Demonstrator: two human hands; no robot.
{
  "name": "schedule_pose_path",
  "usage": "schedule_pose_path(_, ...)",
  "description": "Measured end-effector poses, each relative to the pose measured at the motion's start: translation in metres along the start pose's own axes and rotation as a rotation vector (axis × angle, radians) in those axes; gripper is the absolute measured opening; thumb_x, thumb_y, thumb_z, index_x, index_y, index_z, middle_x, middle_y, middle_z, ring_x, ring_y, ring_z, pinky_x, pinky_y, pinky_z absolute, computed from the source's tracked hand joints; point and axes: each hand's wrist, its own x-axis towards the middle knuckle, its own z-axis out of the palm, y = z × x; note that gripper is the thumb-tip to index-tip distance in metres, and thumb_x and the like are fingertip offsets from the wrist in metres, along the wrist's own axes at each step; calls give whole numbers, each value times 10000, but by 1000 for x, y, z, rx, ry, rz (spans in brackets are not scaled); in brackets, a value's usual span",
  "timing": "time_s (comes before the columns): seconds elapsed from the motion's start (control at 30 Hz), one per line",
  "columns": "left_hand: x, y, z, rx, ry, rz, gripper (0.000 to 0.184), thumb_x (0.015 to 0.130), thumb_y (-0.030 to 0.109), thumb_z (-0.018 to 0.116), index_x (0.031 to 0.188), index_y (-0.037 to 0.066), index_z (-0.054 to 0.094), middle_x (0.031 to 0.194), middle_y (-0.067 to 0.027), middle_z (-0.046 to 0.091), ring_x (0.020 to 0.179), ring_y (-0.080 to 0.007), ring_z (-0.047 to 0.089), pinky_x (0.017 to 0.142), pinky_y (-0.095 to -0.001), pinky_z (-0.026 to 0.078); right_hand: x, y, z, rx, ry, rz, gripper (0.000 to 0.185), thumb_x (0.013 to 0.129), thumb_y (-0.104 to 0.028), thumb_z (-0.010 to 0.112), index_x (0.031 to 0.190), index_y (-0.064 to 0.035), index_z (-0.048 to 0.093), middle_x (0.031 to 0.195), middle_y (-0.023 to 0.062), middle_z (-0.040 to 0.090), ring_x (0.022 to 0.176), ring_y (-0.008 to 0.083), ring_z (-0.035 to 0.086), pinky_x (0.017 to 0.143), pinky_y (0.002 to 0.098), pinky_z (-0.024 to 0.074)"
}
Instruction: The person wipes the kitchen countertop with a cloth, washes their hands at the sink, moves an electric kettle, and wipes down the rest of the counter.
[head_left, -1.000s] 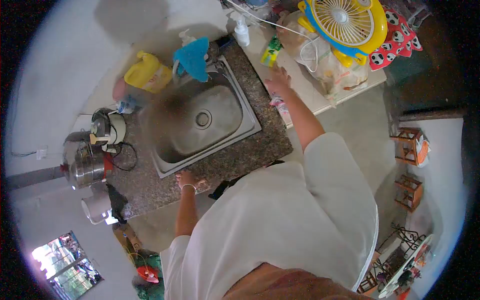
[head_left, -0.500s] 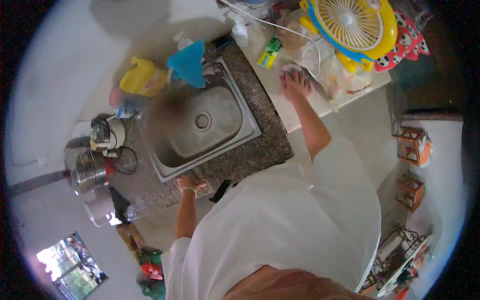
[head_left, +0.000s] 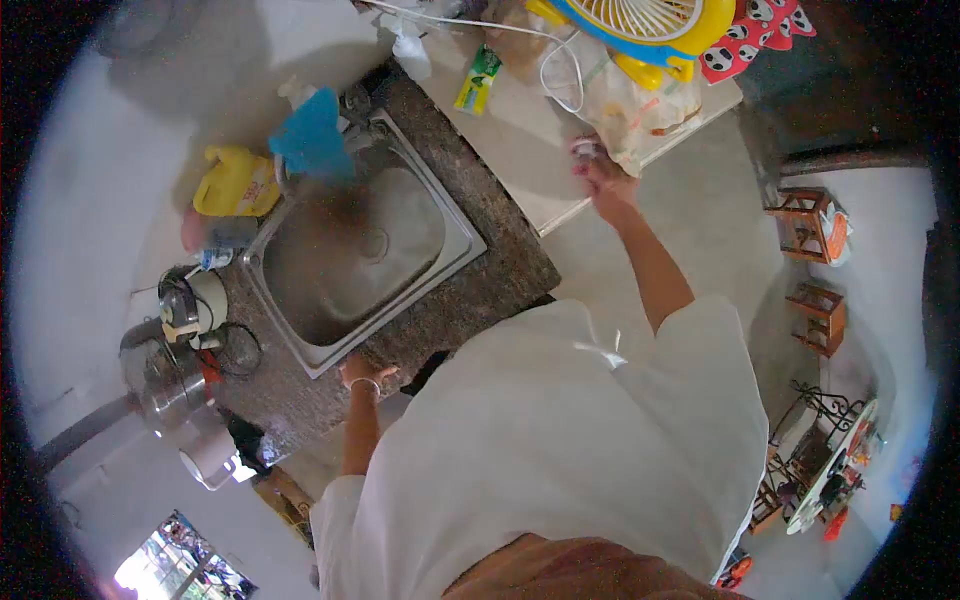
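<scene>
My right hand (head_left: 608, 182) is closed round a small crumpled pink-and-white thing, perhaps a cloth (head_left: 584, 147), over the pale countertop (head_left: 520, 150) near its front edge. Beside it lies a whitish plastic bag (head_left: 625, 115). My left hand (head_left: 360, 372), with a bracelet at the wrist, rests on the front edge of the speckled brown counter (head_left: 480, 290), thumb apart from the fingers. It is just below the near corner of the steel sink (head_left: 335, 355).
A blue cloth (head_left: 315, 140) hangs at the faucet. Left of it stands a yellow jug (head_left: 235, 185). Pots (head_left: 165, 370) and a kettle-like appliance (head_left: 195, 300) occupy the left end. On the pale counter are a green-yellow packet (head_left: 479, 80) and a yellow fan (head_left: 650, 25). Stools (head_left: 815, 320) stand right.
My right hand, earlier flat on the pinkish thing, has closed round it and come closer to the pale counter's front edge. The view has shifted. My left hand stays at the counter edge.
</scene>
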Motion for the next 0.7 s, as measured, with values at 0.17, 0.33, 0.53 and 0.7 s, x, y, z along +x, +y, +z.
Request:
schedule_pose_path(0.17, -16, -4, -19, -125, -67, 69, 1125, 495, 767, 645, 1324, 56, 377, 1363, -107, 402, 1219, -240, 437, 968, -361, 404, 12, 16, -9, -341, -43, 397, 296, 766, -194, 566, 1063, -194, 558, 1220, 110, 492, 1195, 339, 396, 955, 424, 368)
schedule_pose_path(0.33, -20, -5, -20, -221, -32, 7, 1046, 554, 744, 633, 1329, 88, 381, 1369, -98, 401, 1220, -256, 435, 956, -405, 400, -41, -83, 71, -415, -87, -358, 264, 782, -47, 506, 1037, -93, 555, 1240, 161, 449, 1171, 369, 399, 977, 456, 342)
schedule_pose_path(0.53, -31, 2, -19, -30, 98, 200, 1053, 561, 717, 640, 1361, 103, 337, 1366, -99, 406, 1236, -275, 413, 1009, -427, 345, -56, -100, 77, -228, -19, -507, 273, 757, -23, 513, 1029, -20, 538, 1224, 137, 470, 1166, 373, 399, 962, 449, 364)
schedule_pose_path(0.7, -23, 1, -20, 134, -101, 180, 1009, 603, 751, 564, 1360, 118, 353, 1317, -94, 465, 1203, -281, 450, 998, -460, 344, -10, -94, 78, -318, -99, -494, 333, 749, -22, 515, 1082, -20, 526, 1231, 118, 475, 1154, 369, 422, 962, 443, 377)
